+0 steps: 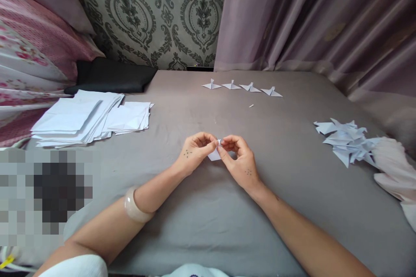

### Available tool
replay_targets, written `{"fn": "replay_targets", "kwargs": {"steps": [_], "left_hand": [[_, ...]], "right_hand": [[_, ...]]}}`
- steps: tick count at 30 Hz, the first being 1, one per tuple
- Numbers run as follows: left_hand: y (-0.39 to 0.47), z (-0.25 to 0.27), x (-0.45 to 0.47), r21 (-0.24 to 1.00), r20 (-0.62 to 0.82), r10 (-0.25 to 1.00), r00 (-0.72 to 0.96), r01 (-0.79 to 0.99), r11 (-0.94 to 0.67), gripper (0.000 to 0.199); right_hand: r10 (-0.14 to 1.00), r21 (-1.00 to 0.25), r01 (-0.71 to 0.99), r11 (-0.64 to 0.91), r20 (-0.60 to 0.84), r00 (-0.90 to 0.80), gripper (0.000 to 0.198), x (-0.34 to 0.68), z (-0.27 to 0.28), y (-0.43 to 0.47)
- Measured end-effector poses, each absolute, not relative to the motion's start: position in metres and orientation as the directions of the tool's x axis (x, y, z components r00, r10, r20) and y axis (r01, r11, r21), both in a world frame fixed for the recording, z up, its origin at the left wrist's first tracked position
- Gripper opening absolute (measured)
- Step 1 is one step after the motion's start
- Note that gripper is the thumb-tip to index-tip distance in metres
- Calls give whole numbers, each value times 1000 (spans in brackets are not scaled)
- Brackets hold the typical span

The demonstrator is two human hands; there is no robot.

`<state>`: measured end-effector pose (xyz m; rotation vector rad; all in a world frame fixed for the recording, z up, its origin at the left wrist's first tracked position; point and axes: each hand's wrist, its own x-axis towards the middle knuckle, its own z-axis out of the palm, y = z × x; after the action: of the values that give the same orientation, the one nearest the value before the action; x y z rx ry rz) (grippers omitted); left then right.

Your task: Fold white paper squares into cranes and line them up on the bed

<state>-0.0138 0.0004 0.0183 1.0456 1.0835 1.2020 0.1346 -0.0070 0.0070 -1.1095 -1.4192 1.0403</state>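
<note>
A small piece of folded white paper is pinched between my two hands, just above the grey cloth-covered surface. My left hand closes thumb and forefinger on its upper left side. From the other side my right hand grips the same top edge, thumb against bent fingers. The fingers cover much of the paper, so its exact folds are hidden. Farther back stands a row of several folded paper cranes with spread wings.
Stacks of white paper sheets and smaller paper squares lie at left, before a black folded item. A heap of folded paper cranes sits at right beside crumpled pale cloth. A tiny white scrap lies near the row.
</note>
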Motion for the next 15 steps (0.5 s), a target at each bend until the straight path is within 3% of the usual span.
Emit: {"fn": "replay_targets", "kwargs": {"steps": [6,15], "left_hand": [[3,16,-16,963,-98,995,12,-251,97,19],[2,18,-14,970,-93,995,37,-222,99,21]], "right_hand": [[988,-995,95,25,10,-152,23,135,9,-7],[976,-930,297,216,212,-46,15,137,12,-6]]}}
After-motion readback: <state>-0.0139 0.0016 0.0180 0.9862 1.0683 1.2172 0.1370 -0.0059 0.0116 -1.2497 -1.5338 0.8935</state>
